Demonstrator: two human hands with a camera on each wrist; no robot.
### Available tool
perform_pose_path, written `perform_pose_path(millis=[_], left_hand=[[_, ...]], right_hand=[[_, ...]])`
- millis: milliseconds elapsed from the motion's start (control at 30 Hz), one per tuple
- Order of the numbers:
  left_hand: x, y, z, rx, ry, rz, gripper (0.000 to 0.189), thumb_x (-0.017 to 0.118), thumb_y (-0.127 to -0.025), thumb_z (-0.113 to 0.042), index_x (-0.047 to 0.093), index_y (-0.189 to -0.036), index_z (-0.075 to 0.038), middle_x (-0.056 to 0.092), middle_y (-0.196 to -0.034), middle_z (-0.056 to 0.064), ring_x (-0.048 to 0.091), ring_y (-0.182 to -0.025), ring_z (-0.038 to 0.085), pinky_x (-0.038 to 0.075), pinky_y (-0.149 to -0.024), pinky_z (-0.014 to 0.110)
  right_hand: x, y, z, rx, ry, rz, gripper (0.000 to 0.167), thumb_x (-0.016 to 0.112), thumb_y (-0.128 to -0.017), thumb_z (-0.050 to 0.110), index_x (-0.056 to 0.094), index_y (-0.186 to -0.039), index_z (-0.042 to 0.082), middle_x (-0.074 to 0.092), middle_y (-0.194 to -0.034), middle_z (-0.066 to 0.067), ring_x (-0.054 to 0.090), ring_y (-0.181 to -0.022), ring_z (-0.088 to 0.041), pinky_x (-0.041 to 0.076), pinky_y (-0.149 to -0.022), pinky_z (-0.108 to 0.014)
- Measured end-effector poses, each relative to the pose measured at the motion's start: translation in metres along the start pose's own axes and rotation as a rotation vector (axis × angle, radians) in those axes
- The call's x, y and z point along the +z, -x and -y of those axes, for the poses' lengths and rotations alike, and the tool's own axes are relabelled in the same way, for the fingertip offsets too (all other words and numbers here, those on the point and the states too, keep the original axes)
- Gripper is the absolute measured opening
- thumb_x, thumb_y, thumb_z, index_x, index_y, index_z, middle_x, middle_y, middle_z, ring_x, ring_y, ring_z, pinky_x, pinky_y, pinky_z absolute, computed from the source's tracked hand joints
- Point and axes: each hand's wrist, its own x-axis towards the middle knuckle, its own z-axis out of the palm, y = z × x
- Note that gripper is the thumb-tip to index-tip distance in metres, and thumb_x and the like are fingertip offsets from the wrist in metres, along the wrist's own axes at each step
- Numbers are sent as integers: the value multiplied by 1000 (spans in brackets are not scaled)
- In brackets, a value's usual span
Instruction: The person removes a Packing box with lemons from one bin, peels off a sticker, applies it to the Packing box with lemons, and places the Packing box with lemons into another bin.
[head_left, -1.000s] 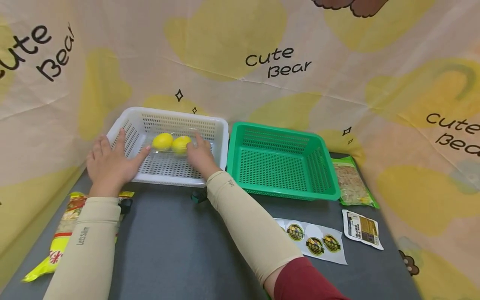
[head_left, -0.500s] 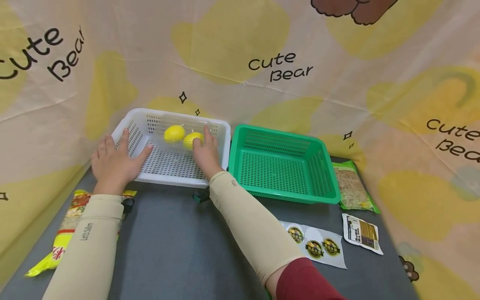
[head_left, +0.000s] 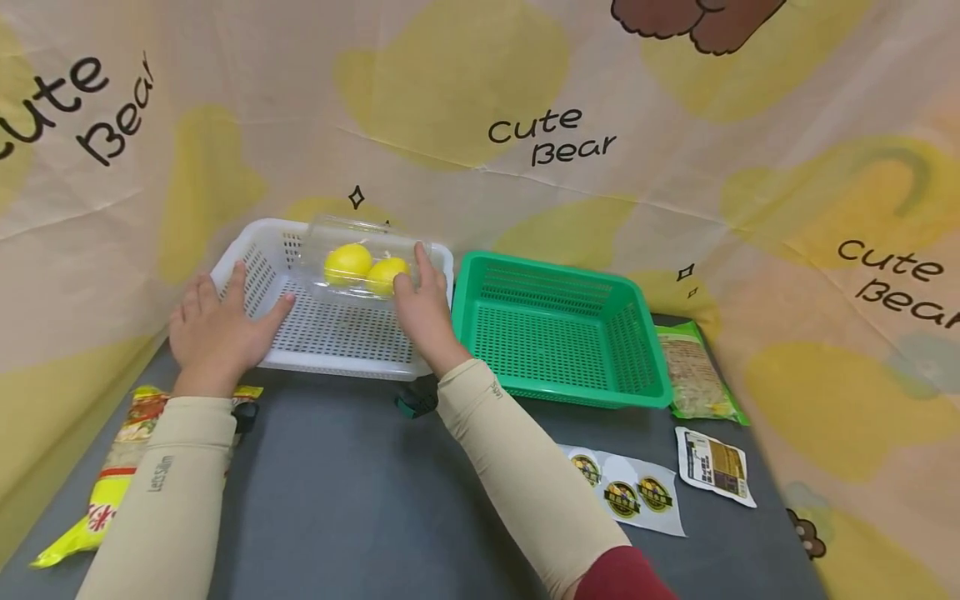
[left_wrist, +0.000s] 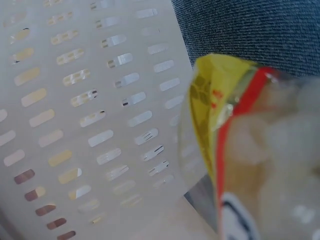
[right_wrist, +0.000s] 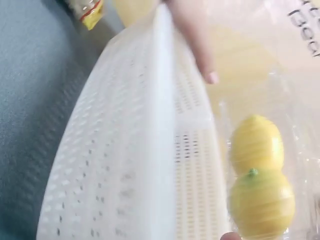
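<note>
In the head view my right hand (head_left: 431,312) grips the right end of a clear plastic container (head_left: 375,236). Two lemons (head_left: 348,264) show through its wall, and the container is raised above the floor of a white perforated basket (head_left: 337,354). My left hand (head_left: 221,333) rests on that basket's left rim, fingers spread and fairly straight, thumb over the inside. The right wrist view shows the lemons (right_wrist: 262,202) close up, beyond the blurred basket rim.
A green basket (head_left: 562,392) stands directly right of the white one. Yellow food bag (head_left: 112,492) lies at left, under the left forearm. At right are a green-edged bag (head_left: 697,375), a white pouch (head_left: 716,467) and a sticker sheet (head_left: 637,492). Patterned cloth (head_left: 450,100) hangs behind.
My right hand has lifted the clear container with the lemons from inside the white basket, upward and slightly right. The left hand stays on the basket rim.
</note>
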Motion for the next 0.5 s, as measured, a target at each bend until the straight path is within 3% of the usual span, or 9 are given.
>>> perform_pose_path(millis=[100, 200, 367, 433, 500], left_hand=[[-1, 1, -2, 2, 6, 5, 109, 27, -95, -86, -6, -169, -14, -11, -167, 40, -9, -155, 58, 1, -117, 77], [-1, 2, -3, -2, 11, 7, 109, 28, -95, -85, -5, -169, -13, -10, -167, 40, -9, -155, 57, 0, -117, 77], [-1, 1, -2, -3, 8, 8, 109, 26, -95, -86, -6, -169, -13, -10, -167, 40, -9, -155, 58, 1, -117, 77], [-1, 1, -1, -1, 6, 8, 110, 25, -94, -87, -6, -169, -13, -12, -166, 40, -9, -155, 58, 1, -117, 77], [-1, 0, 1, 3, 8, 4, 110, 25, -94, -87, -6, -169, -13, -11, -166, 40, -9, -155, 58, 1, -117, 77]], right_hand=[[-14, 8, 1, -24, -14, 2, 67, 42, -106, 30, 24, -170, 32, 17, -175, -8, 30, -155, -32, 43, -104, -53], [-30, 19, -1, -36, -24, 3, 65, 42, -108, 29, 23, -170, 33, 16, -175, -6, 23, -158, -29, 41, -110, -53], [-57, 44, -8, -50, -65, -6, 65, 43, -109, 29, 22, -170, 32, 17, -174, -6, 50, -139, -32, 50, -102, -49], [-67, 56, -12, -57, -88, -15, 65, 43, -109, 29, 22, -170, 32, 18, -173, -5, 62, -115, -35, 54, -92, -45], [-77, 68, -17, -62, -94, -29, 65, 43, -109, 29, 22, -170, 33, 20, -171, -3, 64, -103, -35, 54, -87, -42]])
